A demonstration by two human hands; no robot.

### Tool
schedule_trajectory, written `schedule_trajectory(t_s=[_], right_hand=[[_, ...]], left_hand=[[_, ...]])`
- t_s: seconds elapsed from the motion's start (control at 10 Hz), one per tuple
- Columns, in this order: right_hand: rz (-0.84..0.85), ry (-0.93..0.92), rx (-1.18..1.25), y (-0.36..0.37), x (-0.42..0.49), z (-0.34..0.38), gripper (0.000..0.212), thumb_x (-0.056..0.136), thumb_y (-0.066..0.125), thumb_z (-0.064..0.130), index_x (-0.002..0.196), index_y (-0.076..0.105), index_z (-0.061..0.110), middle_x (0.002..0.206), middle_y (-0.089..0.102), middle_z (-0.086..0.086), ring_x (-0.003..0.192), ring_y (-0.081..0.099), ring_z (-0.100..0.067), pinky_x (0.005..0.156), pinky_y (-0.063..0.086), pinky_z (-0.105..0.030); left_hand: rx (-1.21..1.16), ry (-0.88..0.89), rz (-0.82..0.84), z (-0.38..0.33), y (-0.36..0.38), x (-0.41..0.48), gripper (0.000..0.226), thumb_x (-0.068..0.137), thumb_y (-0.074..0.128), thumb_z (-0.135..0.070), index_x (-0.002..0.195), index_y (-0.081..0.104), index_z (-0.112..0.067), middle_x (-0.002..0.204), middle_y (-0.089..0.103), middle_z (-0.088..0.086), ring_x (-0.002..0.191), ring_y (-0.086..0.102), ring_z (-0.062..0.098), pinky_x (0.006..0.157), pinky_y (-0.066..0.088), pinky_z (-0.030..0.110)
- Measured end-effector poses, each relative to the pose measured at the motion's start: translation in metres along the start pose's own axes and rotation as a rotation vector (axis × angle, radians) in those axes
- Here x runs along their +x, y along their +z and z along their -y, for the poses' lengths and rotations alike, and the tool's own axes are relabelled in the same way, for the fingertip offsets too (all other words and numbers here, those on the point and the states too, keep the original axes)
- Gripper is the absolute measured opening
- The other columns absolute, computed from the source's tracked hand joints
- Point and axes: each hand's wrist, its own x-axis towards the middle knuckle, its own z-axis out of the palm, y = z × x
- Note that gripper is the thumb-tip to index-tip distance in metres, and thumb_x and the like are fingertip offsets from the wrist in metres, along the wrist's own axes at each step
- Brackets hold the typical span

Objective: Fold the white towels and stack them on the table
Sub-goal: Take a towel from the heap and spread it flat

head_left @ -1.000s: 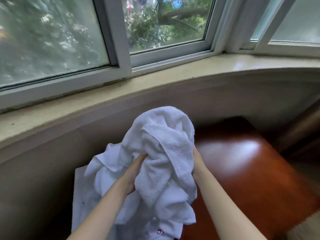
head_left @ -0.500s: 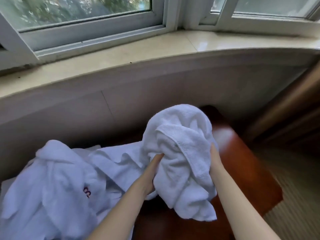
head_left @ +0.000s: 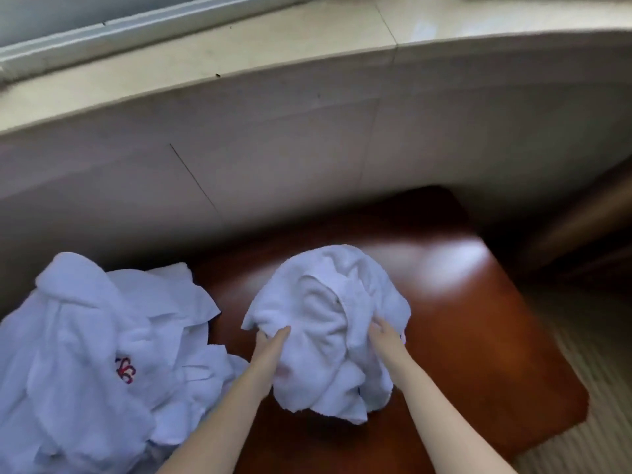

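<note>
Wooden table (head_left: 478, 319) | crumpled towel (head_left: 325, 319) bunched between hands | left hand (head_left: 270, 347) pinches left edge | right hand (head_left: 383, 336) grips right fold

Window: white frame (head_left: 102, 32) along the top left, blurred.
Sill: pale cream stone ledge (head_left: 239, 42), curved, with one joint line.
Wall: grey-beige curved panel (head_left: 307, 148) under the sill, with thin seams.
Desk: glossy reddish-brown wood (head_left: 478, 336), rounded corners, pushed up to the wall.
Light: soft daylight glare (head_left: 455, 261) on the desk's far side.
Floor: pale striped carpet (head_left: 591, 357) at right.
Far right: brown wooden furniture (head_left: 581, 227), too blurred to name.
</note>
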Motion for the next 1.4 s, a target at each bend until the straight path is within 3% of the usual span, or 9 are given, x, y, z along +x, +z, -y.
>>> schedule_trajectory(t_s=[0.1,0.3,0.4,0.7,0.8,1.0,1.2,1.3,1.4], right_hand=[[0.15,0.123,-0.042,0.019,-0.009,-0.01,0.05,0.1,0.044,0.03,0.146,0.029,0.019,0.145,0.037,-0.004,0.113,0.042,-0.017,0.084,0.037,-0.025],[0.197,0.149,-0.098,0.05,-0.012,-0.002,0.046,0.098,0.046,0.028,0.141,0.038,0.014,0.106,0.045,0.003,0.083,0.045,-0.009,0.082,0.044,-0.029],[0.196,0.072,-0.138,0.062,-0.013,0.017,0.04,0.097,0.047,0.028,0.134,0.045,0.013,0.116,0.049,-0.002,0.098,0.048,-0.014,0.082,0.04,-0.028],[0.329,-0.13,-0.22,0.167,-0.036,0.094,0.014,0.095,0.048,0.027,0.106,0.054,0.02,0.097,0.054,0.006,0.084,0.051,-0.01,0.066,0.038,-0.022],[0.429,-0.218,-0.24,0.219,-0.052,0.109,0.032,0.094,0.055,0.031,0.118,0.055,0.011,0.095,0.058,0.002,0.083,0.056,-0.01,0.072,0.048,-0.022],[0.472,-0.168,-0.304,0.31,-0.072,0.113,0.104,0.072,0.072,0.058,0.15,0.012,0.023,0.151,0.03,-0.008,0.136,0.035,-0.028,0.109,0.034,-0.042],[0.245,-0.144,-0.531,0.397,-0.072,0.115,0.133,0.059,0.074,0.069,0.149,-0.015,0.03,0.158,0.001,-0.017,0.145,0.007,-0.035,0.114,0.015,-0.057],[0.131,-0.105,-0.484,0.413,-0.055,0.122,0.136,0.057,0.079,0.063,0.149,-0.016,0.03,0.158,0.003,-0.017,0.145,0.008,-0.035,0.114,0.014,-0.059],[0.058,-0.004,-0.461,0.409,-0.036,0.12,0.136,0.056,0.082,0.059,0.148,-0.015,0.034,0.158,0.0,-0.014,0.144,0.009,-0.037,0.113,0.017,-0.058]], left_hand=[[0.155,0.119,-0.044,-0.002,-0.018,0.007,0.05,0.099,0.049,-0.026,0.144,0.034,-0.013,0.142,0.041,0.011,0.125,0.044,0.032,0.104,0.04,0.043],[0.248,0.18,-0.002,0.018,-0.055,0.0,0.018,0.098,0.044,-0.016,0.084,0.052,-0.024,0.082,0.05,-0.003,0.071,0.047,0.01,0.064,0.037,0.027],[0.145,0.145,-0.073,0.019,-0.083,-0.004,0.015,0.099,0.045,-0.022,0.109,0.055,-0.021,0.109,0.055,0.005,0.093,0.054,0.02,0.065,0.039,0.024],[-0.303,0.386,-0.382,0.006,-0.221,-0.028,0.017,0.096,0.049,-0.007,0.109,0.06,-0.009,0.099,0.062,0.011,0.074,0.058,0.015,0.064,0.042,0.024],[-0.406,0.425,-0.521,0.014,-0.281,-0.034,0.017,0.096,0.051,-0.014,0.109,0.061,-0.014,0.101,0.064,0.005,0.083,0.062,0.017,0.076,0.048,0.029],[-0.519,0.429,-0.706,0.049,-0.382,-0.029,0.016,0.094,0.054,-0.021,0.108,0.063,-0.021,0.104,0.064,0.011,0.091,0.062,0.022,0.086,0.051,0.041],[-0.554,0.43,-0.522,0.059,-0.433,0.014,0.034,0.088,0.067,-0.025,0.117,0.051,-0.028,0.094,0.062,-0.013,0.086,0.057,0.005,0.064,0.048,0.021],[-0.436,0.43,-0.375,0.054,-0.448,0.044,0.04,0.084,0.072,-0.026,0.12,0.054,-0.029,0.116,0.065,-0.003,0.104,0.061,0.017,0.086,0.053,0.036],[-0.337,0.302,-0.297,0.054,-0.465,0.075,0.093,0.076,0.078,-0.04,0.149,0.022,-0.029,0.149,0.036,0.0,0.13,0.042,0.025,0.107,0.038,0.047]])
